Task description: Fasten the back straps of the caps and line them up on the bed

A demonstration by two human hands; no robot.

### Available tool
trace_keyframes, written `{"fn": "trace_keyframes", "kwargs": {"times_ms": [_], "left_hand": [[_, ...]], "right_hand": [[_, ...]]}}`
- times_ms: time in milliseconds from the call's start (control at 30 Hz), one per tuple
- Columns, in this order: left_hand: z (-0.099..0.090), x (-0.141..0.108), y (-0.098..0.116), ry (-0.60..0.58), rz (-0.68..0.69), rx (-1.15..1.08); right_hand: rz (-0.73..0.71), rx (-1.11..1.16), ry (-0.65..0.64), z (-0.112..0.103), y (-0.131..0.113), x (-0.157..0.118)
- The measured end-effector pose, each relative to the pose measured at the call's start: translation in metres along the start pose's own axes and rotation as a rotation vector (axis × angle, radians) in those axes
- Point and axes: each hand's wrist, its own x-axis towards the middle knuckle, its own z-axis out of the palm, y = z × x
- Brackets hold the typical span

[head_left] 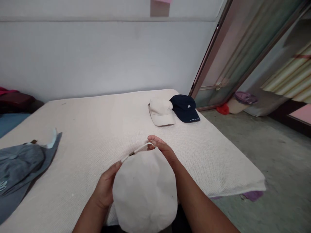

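A plain off-white baseball cap is held close to me at the bottom middle, its back strap facing away from me. My left hand grips the cap's left side, thumb near the strap end. Around the far right edge closes my right hand, with its fingertips by the strap; part of the hand is hidden behind the cap. Farther off on the bed lie a cream cap and a navy cap, side by side and touching. At the left lies a grey cap with a white strap sticking up.
A pale textured cover lies over the bed, against a white wall. Dark red and blue items sit at the far left. Beyond the bed's right edge is grey floor, with a bin near a sliding door.
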Motion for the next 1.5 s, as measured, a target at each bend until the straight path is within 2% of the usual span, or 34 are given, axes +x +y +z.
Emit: {"fn": "trace_keyframes", "kwargs": {"times_ms": [133, 267, 367, 533, 667, 767, 867, 933, 1000, 1133, 1233, 1333, 1433, 1500], "left_hand": [[-0.003, 0.003, 0.003, 0.070, 0.048, -0.061], [-0.010, 0.004, 0.012, 0.100, 0.125, -0.187], [-0.014, 0.005, 0.016, 0.096, 0.122, -0.216], [-0.009, 0.006, 0.014, 0.037, 0.075, -0.131], [-0.006, 0.007, 0.004, 0.012, 0.066, -0.073], [-0.004, 0.010, -0.005, 0.072, 0.098, -0.002], [-0.001, 0.012, -0.005, 0.163, 0.168, 0.034], [-0.001, 0.014, 0.000, 0.201, 0.210, 0.014], [-0.006, 0.016, 0.009, 0.186, 0.242, -0.030], [-0.022, 0.023, 0.027, 0.035, 0.329, -0.177], [-0.034, 0.028, 0.038, -0.039, 0.389, -0.271], [-0.045, 0.032, 0.048, -0.069, 0.479, -0.327], [-0.058, 0.034, 0.057, -0.072, 0.627, -0.355], [-0.065, 0.034, 0.061, -0.049, 0.691, -0.361]], "right_hand": [[0.023, 0.004, -0.005, 0.000, 0.000, 0.000], [0.069, -0.065, -0.005, 0.002, 0.004, -0.002], [0.077, -0.113, 0.000, 0.001, 0.006, -0.001], [-0.058, -0.026, 0.160, -0.002, 0.002, 0.003], [-0.183, 0.014, 0.311, -0.003, -0.002, 0.003], [-0.238, 0.037, 0.379, -0.005, -0.003, 0.004], [-0.229, 0.085, 0.397, -0.008, -0.002, 0.007], [-0.208, 0.121, 0.378, -0.009, 0.000, 0.011], [-0.173, 0.153, 0.321, -0.007, 0.002, 0.014], [0.004, 0.124, 0.171, 0.000, 0.011, 0.014], [0.125, 0.051, 0.178, 0.007, 0.021, 0.008], [0.111, 0.012, 0.137, 0.012, 0.031, 0.001], [0.088, -0.013, -0.043, 0.015, 0.039, -0.004], [0.107, -0.053, -0.113, 0.015, 0.044, -0.004]]}}
